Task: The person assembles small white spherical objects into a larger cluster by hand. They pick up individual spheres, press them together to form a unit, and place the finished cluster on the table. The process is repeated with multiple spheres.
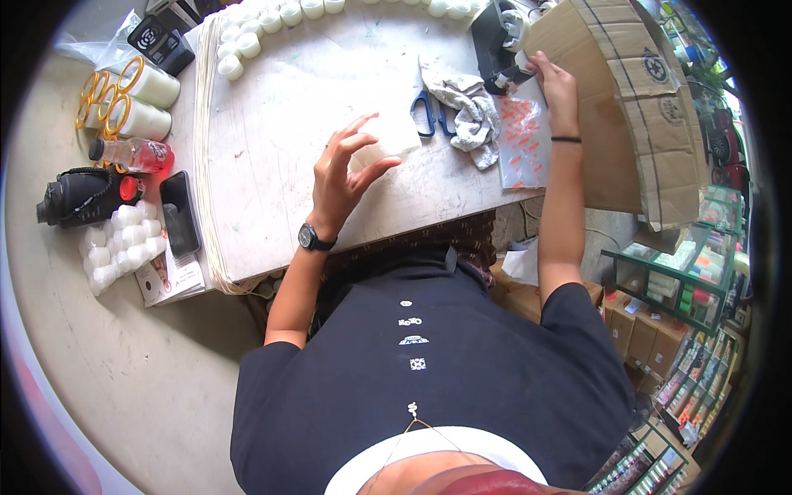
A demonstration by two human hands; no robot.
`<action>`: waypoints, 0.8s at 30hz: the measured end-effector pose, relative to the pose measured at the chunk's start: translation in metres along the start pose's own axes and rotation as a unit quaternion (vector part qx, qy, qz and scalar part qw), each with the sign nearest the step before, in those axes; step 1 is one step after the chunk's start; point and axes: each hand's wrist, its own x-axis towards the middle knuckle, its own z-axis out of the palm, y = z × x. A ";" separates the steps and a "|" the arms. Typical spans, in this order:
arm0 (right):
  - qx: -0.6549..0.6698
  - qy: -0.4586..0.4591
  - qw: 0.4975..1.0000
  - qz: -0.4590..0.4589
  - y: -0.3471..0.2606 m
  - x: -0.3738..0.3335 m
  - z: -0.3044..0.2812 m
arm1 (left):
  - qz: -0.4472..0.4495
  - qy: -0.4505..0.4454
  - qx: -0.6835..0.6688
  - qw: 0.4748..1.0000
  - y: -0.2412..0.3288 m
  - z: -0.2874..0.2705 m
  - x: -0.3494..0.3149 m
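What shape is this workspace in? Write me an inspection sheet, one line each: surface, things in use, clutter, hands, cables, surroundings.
Surface: pale table, marked with specks and smudges.
Things in use: black tape dispenser; blue-handled scissors beside a rumpled cloth; printed plastic; small white cups along the far side.
Clutter: at left, gold-rimmed white cylinders, bottle of red liquid, black flask, dark phone.
Hands: left hand over the table, fingers apart; right hand at the tape dispenser, grip unclear.
Cables: pale cord bundle along the left edge; whether it is cable cannot be told.
Surroundings: cardboard box at right, green-framed cases beyond.
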 end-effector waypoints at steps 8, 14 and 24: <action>0.071 -0.060 0.995 0.041 -0.007 0.014 0.011 | -0.026 0.005 -0.030 0.999 0.000 0.001 0.001; 0.007 -0.007 0.999 0.034 -0.018 -0.051 -0.003 | -0.082 -0.015 -0.119 0.989 0.003 0.003 -0.003; 0.389 -0.204 0.815 0.377 0.003 -0.092 0.041 | -0.013 -0.039 -0.065 0.997 0.005 0.000 0.001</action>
